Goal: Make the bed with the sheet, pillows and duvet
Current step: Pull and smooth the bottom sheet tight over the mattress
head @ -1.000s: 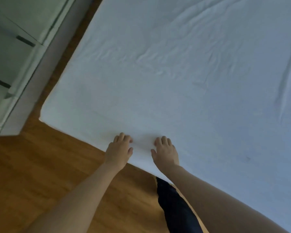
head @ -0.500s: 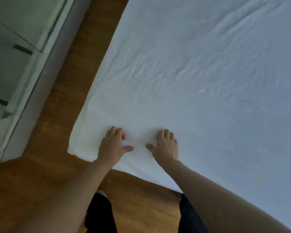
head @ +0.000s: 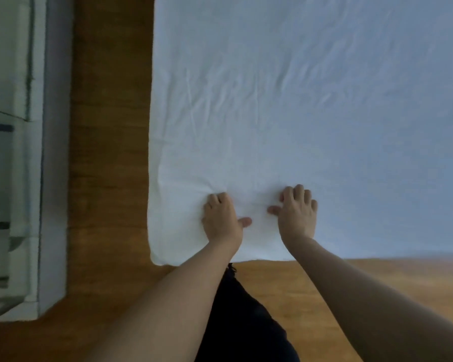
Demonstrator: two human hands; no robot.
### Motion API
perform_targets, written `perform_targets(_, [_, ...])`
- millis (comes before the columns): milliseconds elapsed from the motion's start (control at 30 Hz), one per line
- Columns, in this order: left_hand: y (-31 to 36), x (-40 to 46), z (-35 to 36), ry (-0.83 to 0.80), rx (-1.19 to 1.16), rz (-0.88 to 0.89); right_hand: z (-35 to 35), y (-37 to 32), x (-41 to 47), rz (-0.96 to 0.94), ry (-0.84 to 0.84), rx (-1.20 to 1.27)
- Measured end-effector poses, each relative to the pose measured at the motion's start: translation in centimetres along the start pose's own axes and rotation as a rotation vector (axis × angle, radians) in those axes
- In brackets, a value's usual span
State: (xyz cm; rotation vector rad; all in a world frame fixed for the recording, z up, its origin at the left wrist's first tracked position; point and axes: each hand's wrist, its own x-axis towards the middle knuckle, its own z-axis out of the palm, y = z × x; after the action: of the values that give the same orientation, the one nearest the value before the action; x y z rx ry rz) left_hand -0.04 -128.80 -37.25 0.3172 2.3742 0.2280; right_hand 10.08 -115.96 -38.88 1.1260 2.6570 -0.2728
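Both hands lie palm-down on a white sheet (head: 311, 113) near the bed's lower left corner, pinching nothing. From the left of the frame: a pale cabinet (head: 13, 158) with dark handle slots stands along the edge, apart from the bed, with a strip of brown wooden floor (head: 110, 131) running between them. The sheet covers the mattress from its left edge across to the right border of the frame; it is creased in fine diagonal wrinkles in the upper middle and smoother toward the right. At the corner the cloth rounds over and down to the floor.

The left hand (head: 221, 220) presses on the sheet just inside that corner, its fingers bent at the knuckles and dug slightly into the fabric, a small ridge of cloth bunched ahead of them, the thumb stretched out to the right. Just beside it, with a narrow patch of sheet between, the right hand (head: 297, 212) rests flatter, fingers spread and pointing up the bed, thumb reaching left toward the other thumb. Both bare forearms come in from the bottom of the frame. Between them a dark garment (head: 243, 317) on the person's leg shows above the floor, close to the bed's near edge.
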Motion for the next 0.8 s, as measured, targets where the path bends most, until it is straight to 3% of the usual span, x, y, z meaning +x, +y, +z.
perform_targets(233, [1.6,0.9,-0.3,-0.091,0.177,-0.09,0.5,-0.4,-0.9,0.049,0.151,0.077])
perform_targets(433, [2.8,1.4,-0.4,-0.136,0.268,-0.117,1.3,-2.4,-3.2,0.259,0.282,0.155])
perform_targets(567, [1.6,1.7,-1.4,-0.207,0.165,-0.093,0.4,-6.0,-5.7,0.713,0.138,0.359])
perform_targets(667, [-1.0,1.0,-3.4,-0.037,-0.031,-0.02,-1.0,-9.3,-7.1,1.286,0.002,0.739])
perform_targets(733, [-3.0,0.9,-5.5,0.173,-0.083,-0.142,-1.7,-11.7,-7.3,1.589,-0.037,0.992])
perform_targets(800, [-4.6,1.7,-7.6,0.217,-0.075,-0.349,-2.4,-13.9,-7.1,1.805,-0.088,1.217])
